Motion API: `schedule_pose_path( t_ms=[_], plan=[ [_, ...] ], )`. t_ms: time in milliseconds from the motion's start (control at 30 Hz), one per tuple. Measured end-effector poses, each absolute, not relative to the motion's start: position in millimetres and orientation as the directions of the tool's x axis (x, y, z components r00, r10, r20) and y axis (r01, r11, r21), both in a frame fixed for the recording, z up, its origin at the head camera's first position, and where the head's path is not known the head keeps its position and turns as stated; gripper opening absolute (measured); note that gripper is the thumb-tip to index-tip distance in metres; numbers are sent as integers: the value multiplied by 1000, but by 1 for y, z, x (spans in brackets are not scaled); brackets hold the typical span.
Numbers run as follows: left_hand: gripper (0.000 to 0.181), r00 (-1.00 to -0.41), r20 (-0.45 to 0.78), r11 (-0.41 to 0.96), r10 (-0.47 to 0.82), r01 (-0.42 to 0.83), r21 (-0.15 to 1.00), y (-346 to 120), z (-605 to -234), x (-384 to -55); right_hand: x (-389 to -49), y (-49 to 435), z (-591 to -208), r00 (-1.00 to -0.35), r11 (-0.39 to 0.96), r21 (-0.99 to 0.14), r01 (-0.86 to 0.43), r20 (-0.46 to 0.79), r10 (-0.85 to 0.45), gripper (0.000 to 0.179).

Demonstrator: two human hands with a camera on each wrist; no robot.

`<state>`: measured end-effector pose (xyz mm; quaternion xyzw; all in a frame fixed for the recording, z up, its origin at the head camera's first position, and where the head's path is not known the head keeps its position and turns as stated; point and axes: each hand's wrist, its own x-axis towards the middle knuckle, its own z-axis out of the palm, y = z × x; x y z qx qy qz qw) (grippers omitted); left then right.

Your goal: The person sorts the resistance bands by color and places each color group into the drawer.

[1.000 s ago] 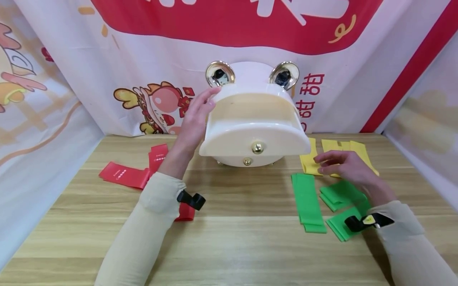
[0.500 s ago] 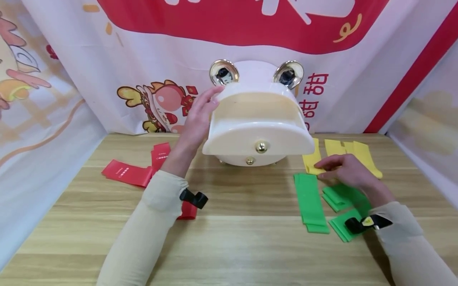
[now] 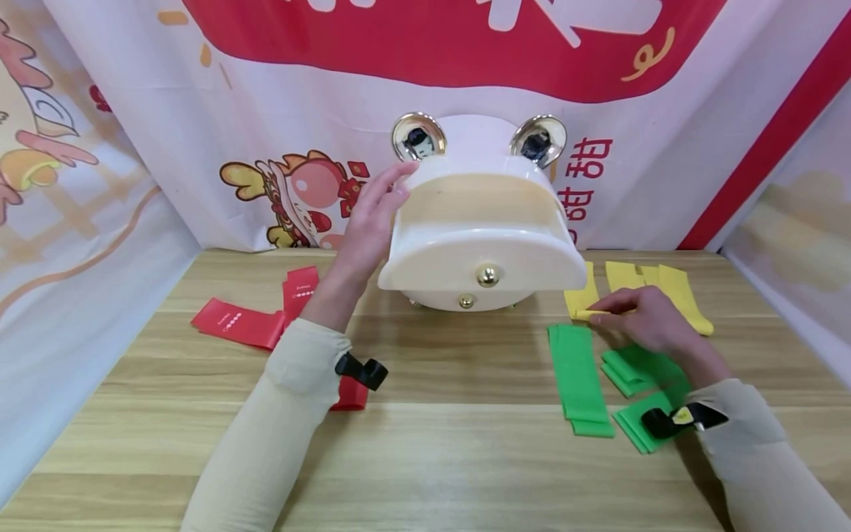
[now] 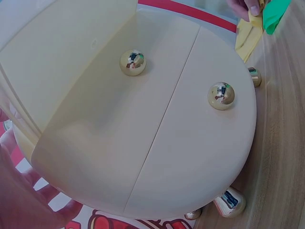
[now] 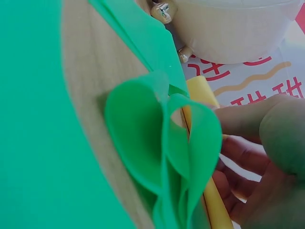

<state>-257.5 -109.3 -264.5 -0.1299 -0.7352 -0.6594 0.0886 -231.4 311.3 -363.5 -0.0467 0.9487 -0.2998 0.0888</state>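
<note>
A white, rounded box [image 3: 432, 267] with two gold knobs and two gold, eye-like rings stands at the back middle. A beige surface shows above its upper knob [image 3: 488, 275]. My left hand [image 3: 371, 222] lies along the box's left side, fingers extended towards the rim. In the left wrist view the fingers [image 4: 45, 193] stretch beside the box's edge. At the right, my right hand [image 3: 648, 321] pinches the near end of a flat yellow band [image 3: 581, 297] between thumb and fingers. The right wrist view shows the yellow band [image 5: 218, 205] partly behind a looped green band [image 5: 136, 131].
More yellow bands [image 3: 685, 295] lie behind my right hand. A long green band [image 3: 580, 380] and folded green ones [image 3: 641, 423] lie nearer. Red bands [image 3: 233, 323] are at the left, partly under my left forearm. A printed curtain [image 3: 319, 96] hangs behind the wooden table [image 3: 459, 473].
My right hand has come down from above the yellow bands and now pinches the near end of the left one, which has lifted slightly. My left hand has stayed at the box.
</note>
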Motion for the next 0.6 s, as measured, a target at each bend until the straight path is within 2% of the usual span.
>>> schedule_pose_path(
  t_ms=[167, 400, 600],
  plan=[
    [42, -951, 302, 106, 69, 308, 945, -109, -264, -257, -229, 309, -358, -990, 808, -589, -35, -89, -108, 44],
    [42, -950, 304, 110, 69, 310, 944, -110, -265, -258, -225, 300, -349, -989, 778, -616, -124, 136, -50, 39],
    [42, -950, 301, 105, 82, 309, 945, -110, -265, -259, -224, 294, -340, -975, 751, -656, -71, 206, 87, 47]
  ],
)
